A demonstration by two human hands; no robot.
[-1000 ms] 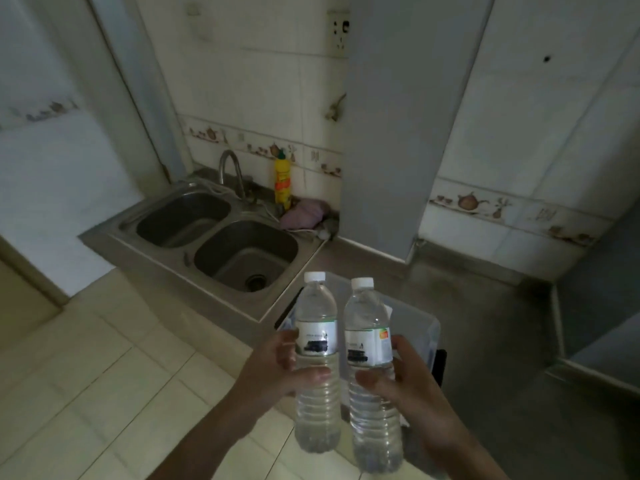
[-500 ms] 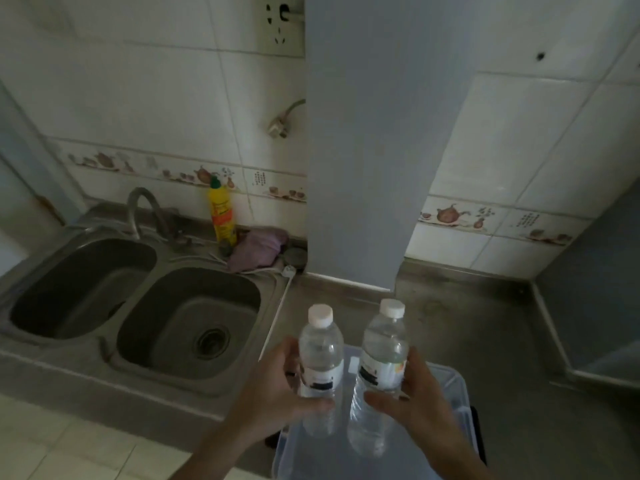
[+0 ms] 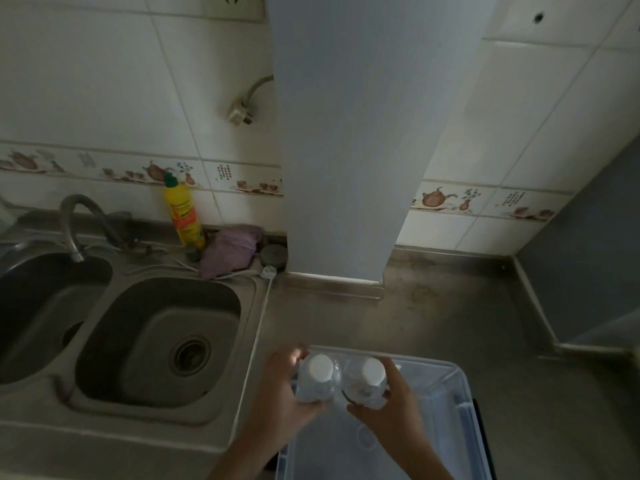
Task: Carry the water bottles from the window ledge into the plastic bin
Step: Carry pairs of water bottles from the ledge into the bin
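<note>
Since half a second ago you have lowered both bottles, seen then from the side, now cap-up from above, into the plastic bin point(image 3: 460, 379). Your left hand point(image 3: 280, 393) grips the left bottle point(image 3: 318, 379) and your right hand point(image 3: 391, 407) grips the right bottle point(image 3: 367, 381), fingers curled around the bodies just under the caps. Judging by the clear thin walls, they look full, fairly heavy, smooth and squeezable; hold mid-body. The bin sits on the steel surface point(image 3: 450, 306), beside the sink point(image 3: 159, 341), in a dim tiled kitchen.
</note>
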